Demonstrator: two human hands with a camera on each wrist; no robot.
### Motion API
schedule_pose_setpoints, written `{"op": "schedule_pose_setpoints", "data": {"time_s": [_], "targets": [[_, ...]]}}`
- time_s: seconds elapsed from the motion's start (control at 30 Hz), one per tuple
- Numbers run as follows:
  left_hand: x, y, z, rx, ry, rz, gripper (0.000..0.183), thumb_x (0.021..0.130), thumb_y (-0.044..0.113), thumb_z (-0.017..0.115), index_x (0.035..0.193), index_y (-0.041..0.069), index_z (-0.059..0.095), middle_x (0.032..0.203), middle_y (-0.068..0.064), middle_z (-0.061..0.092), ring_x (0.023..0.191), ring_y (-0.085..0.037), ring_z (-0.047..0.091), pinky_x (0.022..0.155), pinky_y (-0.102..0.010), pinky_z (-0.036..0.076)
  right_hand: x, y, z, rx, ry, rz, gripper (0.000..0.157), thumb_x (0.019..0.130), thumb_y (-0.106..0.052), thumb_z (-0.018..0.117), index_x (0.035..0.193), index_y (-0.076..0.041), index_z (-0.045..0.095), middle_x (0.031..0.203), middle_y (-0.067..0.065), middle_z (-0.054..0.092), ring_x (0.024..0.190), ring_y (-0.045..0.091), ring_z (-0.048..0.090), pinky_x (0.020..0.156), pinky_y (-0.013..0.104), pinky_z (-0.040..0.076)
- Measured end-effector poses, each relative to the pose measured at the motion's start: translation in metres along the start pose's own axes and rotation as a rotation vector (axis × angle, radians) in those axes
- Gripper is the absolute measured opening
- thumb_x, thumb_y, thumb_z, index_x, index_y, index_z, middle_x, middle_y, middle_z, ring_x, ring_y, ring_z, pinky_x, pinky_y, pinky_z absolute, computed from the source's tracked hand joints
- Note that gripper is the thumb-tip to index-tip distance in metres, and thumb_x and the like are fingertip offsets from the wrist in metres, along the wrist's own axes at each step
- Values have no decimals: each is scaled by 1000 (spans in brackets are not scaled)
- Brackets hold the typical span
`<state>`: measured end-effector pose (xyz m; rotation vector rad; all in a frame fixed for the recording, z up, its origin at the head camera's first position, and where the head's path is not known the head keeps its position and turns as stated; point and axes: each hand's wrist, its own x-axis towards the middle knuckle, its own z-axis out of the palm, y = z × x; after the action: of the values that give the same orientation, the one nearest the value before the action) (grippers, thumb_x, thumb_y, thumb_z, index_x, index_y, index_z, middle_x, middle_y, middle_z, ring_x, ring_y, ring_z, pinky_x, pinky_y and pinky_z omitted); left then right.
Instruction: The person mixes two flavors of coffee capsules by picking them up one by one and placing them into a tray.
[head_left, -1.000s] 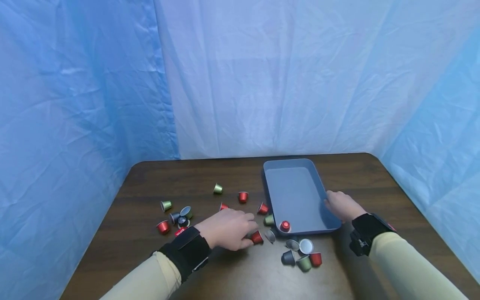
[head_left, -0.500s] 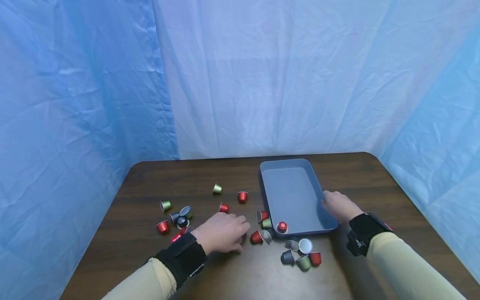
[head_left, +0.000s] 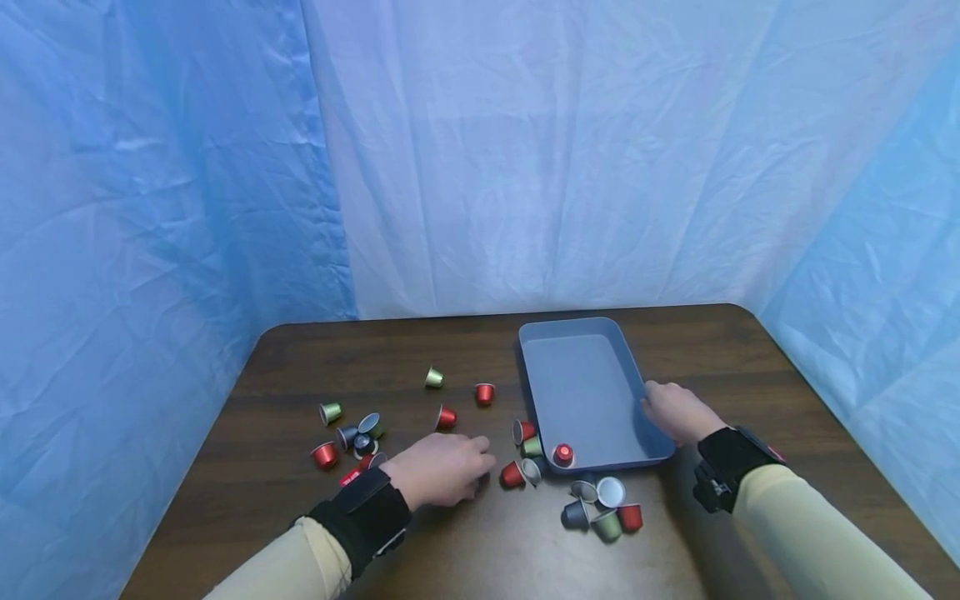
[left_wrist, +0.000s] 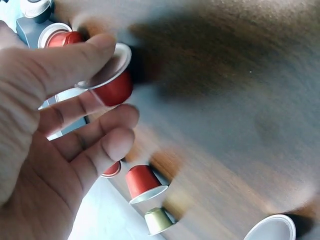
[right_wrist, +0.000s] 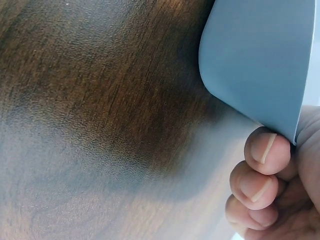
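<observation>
head view: keep the tray (head_left: 588, 379), with a corner pod (head_left: 562, 455) in its near-left corner, steady with the right hand (head_left: 678, 410); the left hand (head_left: 441, 469) is back-up over the desk (head_left: 480, 554), just left of a tipped pod (head_left: 511, 476).

left wrist: a light squeeze should suit the red pod (left_wrist: 115, 92), pinched between thumb and index, other fingers loosely bent.

right wrist: a firm hold should prevent sliding; fingers curl at the tray's rim, gripping it, thumb hidden.

A creased pale-blue sheet (head_left: 570, 150) hangs behind the dark-brown wood-grained surface (head_left: 270, 467), whose far corners are rounded; a shiny deeper-blue sheet (head_left: 150, 208) hangs at left, a wrinkled light-blue sheet (head_left: 885, 317) at right.
</observation>
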<state>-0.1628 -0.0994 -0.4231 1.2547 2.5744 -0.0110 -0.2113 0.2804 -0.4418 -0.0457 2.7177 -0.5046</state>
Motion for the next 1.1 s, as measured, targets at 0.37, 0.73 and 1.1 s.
{"op": "schedule_pose_setpoints", "data": {"time_s": [0.37,0.73,1.1], "targets": [[-7,-1,-7,-94,-108,6,54,83,8,85,129,29,65,107,11,59,92,-5,58,91,-28,55,-1,0,-1,-1,2,-9,24,107,-14,49,116,8,55,92,15,63,77,24,62,60,35,54],[-9,-5,-4,-114,-97,-1,38,86,14,84,120,26,71,104,9,58,87,-2,61,85,-23,55,-1,0,0,-4,-1,3,22,107,-14,49,113,6,56,89,13,62,75,23,62,60,35,54],[-4,-10,-6,-148,-63,-54,37,82,36,86,113,24,71,96,10,57,77,-4,56,74,-22,53,0,1,0,-2,-11,17,24,107,-15,48,115,7,55,91,14,62,77,24,62,60,35,53]]}}
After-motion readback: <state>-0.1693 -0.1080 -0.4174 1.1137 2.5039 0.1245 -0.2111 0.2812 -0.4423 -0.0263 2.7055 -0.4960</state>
